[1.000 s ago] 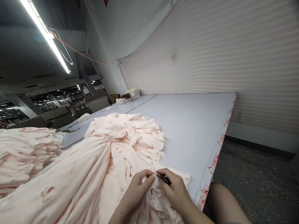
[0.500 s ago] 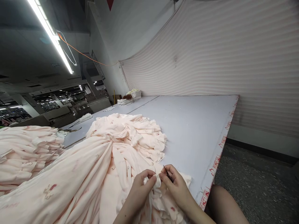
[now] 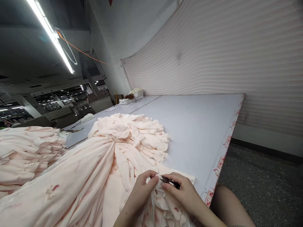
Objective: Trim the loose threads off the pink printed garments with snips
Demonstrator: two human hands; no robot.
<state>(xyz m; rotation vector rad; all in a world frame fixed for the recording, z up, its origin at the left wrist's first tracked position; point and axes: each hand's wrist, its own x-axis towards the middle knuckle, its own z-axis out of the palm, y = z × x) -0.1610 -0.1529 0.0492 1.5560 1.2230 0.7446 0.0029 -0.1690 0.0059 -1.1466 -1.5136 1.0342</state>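
Between thumb and forefinger of the left hand (image 3: 145,186), a gathered edge of pale pink printed cloth (image 3: 163,198) is pinched tightly. Just right of that pinch, the right hand (image 3: 178,190) has its fingers closed around a small dark pointed tool (image 3: 172,182), tip toward the held edge; whether it touches the fabric, I cannot tell. Below the grip the cloth falls in ruffles; ahead and left of it, matching folds (image 3: 90,167) spread over the pale grey table (image 3: 201,116). Farther left sits a layered pink pile (image 3: 26,151). Well beyond the grip, the table bears folded white stacks (image 3: 127,101).
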